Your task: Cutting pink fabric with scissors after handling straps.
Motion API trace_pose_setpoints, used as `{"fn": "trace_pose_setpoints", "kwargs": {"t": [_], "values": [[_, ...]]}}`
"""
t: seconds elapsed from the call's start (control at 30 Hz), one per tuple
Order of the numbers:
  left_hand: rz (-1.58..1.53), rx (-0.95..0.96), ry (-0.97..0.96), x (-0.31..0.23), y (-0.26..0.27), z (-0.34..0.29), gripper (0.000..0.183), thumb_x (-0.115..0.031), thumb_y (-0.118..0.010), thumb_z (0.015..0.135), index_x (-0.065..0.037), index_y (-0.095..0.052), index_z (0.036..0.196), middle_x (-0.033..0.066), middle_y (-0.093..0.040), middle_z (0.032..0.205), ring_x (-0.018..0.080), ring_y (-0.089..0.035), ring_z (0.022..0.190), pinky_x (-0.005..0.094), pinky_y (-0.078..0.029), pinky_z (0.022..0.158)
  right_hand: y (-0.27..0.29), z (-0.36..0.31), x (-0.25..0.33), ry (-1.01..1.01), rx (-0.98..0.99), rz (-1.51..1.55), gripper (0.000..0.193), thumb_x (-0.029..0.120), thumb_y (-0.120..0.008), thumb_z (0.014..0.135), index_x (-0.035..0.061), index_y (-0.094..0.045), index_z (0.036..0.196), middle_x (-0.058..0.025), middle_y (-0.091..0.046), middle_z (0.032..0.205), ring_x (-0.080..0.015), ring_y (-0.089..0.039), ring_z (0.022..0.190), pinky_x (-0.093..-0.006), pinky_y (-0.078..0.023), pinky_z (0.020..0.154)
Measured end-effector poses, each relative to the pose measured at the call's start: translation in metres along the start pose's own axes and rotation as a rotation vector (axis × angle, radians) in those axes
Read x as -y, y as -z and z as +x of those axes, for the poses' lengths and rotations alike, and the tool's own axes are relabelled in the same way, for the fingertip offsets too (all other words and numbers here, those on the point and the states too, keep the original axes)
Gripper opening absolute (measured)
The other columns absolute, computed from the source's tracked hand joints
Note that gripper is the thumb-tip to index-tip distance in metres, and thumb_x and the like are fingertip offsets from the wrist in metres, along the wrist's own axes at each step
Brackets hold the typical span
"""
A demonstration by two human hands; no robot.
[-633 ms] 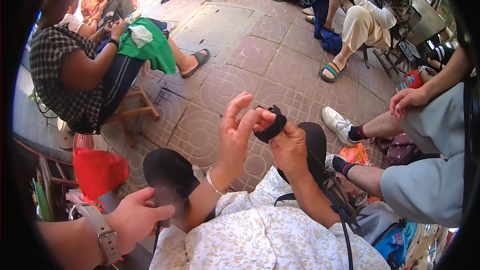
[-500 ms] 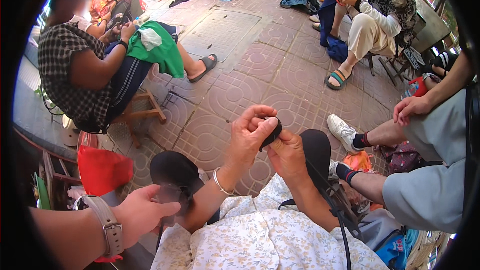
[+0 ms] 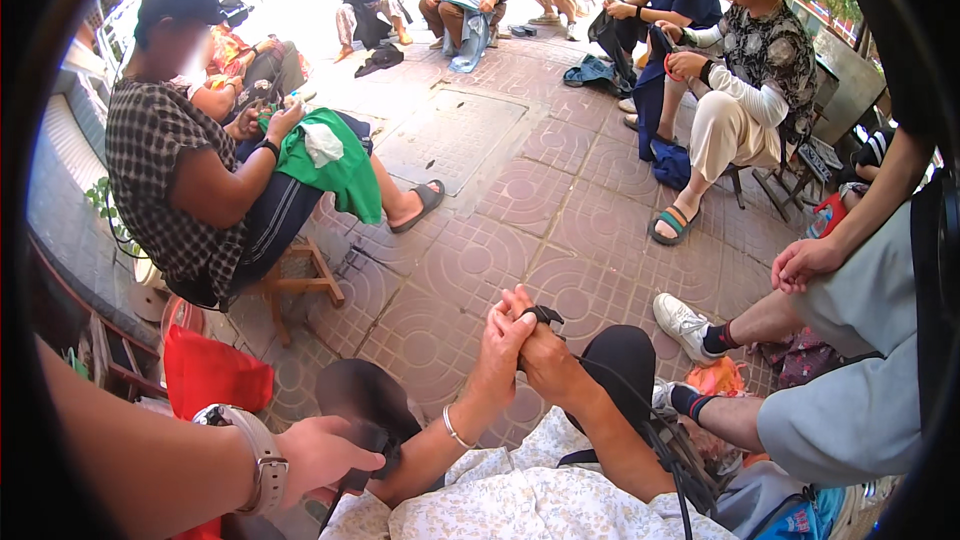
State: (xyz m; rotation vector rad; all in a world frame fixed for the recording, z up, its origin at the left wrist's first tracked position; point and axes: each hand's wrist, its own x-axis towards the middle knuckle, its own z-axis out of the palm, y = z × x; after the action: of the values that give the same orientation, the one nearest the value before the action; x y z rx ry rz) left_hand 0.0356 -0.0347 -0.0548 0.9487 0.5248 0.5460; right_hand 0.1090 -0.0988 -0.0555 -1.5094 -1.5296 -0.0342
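My two hands are pressed together in front of my knees. A small black strap pokes out over the top of my right hand, whose fingers are curled on it. My left hand, with a pale bangle on its wrist, lies against the right one; its fingers and thumb close on the strap from the left side. Most of the strap is hidden by my fingers. Another person's hand, with a light watch strap, reaches in from the left and holds a dark object at my left forearm.
A person in a checked shirt sits on a wooden stool at left, green cloth on the lap. A red bag stands near my left knee. Grey-clad legs are close at right. Several seated people handle cloth further off.
My view has tilted up, showing more people at the back. My hands have come closer together and cover more of the black strap. The watch-wearing hand has moved slightly right.
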Motion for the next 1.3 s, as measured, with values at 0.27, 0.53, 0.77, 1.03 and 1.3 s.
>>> {"fn": "trace_pose_setpoints", "kwargs": {"t": [0.27, 0.53, 0.77, 1.03, 1.3], "values": [[0.318, 0.002, -0.514, 0.006, -0.013, -0.021, 0.032, -0.013, -0.054, 0.083, -0.002, -0.042, 0.11, 0.0041, -0.046, 0.105, 0.0095, -0.045, 0.095, 0.022, -0.039, 0.077, 0.01, 0.006, -0.001, -0.495, -0.277, 0.613, 0.04, -0.006, -0.037, 0.078, 0.0017, -0.05, 0.116, -0.0081, -0.046, 0.123, -0.0146, -0.044, 0.111, -0.0268, -0.037, 0.091], [0.476, 0.033, -0.421, -0.012, 0.0, -0.011, 0.019, -0.011, -0.059, 0.079, -0.003, -0.051, 0.094, 0.0035, -0.052, 0.087, 0.01, -0.048, 0.075, 0.0209, -0.041, 0.061, -0.002, 0.006, -0.006, -0.408, -0.231, 0.663, 0.039, -0.004, -0.041, 0.078, 0.0021, -0.05, 0.116, -0.0108, -0.046, 0.123, -0.0168, -0.045, 0.111, -0.0269, -0.036, 0.092], [0.697, 0.043, -0.641, -0.014, 0.004, -0.022, 0.014, -0.009, -0.062, 0.074, -0.001, -0.056, 0.084, 0.0077, -0.052, 0.083, 0.021, -0.048, 0.087, 0.0269, -0.042, 0.067, 0.0, 0.007, -0.004, -0.223, -0.165, 0.589, 0.038, 0.002, -0.046, 0.081, 0.002, -0.046, 0.119, -0.013, -0.045, 0.124, -0.02, -0.043, 0.113, -0.0274, -0.036, 0.091], [0.774, 0.086, -0.733, -0.029, -0.005, -0.029, 0.012, -0.012, -0.063, 0.073, -0.004, -0.058, 0.079, 0.0167, -0.04, 0.112, 0.0294, -0.04, 0.105, 0.0365, -0.034, 0.086, 0.003, 0.02, 0.0, -0.414, -0.187, 0.762, 0.041, 0.023, -0.05, 0.085, 0.0007, -0.045, 0.12, -0.0132, -0.045, 0.123, -0.01, -0.05, 0.088, -0.0253, -0.043, 0.077], [0.909, 0.02, -0.789, -0.023, -0.008, -0.046, 0.026, -0.024, -0.056, 0.079, -0.004, -0.056, 0.094, 0.0213, -0.037, 0.123, 0.034, -0.034, 0.116, 0.0414, -0.025, 0.095, 0.009, 0.031, 0.019, -0.347, -0.203, 1.257, 0.056, 0.033, -0.047, 0.085, -0.003, -0.032, 0.125, -0.0154, -0.027, 0.134, -0.0267, -0.024, 0.126, -0.038, -0.022, 0.102]]}}
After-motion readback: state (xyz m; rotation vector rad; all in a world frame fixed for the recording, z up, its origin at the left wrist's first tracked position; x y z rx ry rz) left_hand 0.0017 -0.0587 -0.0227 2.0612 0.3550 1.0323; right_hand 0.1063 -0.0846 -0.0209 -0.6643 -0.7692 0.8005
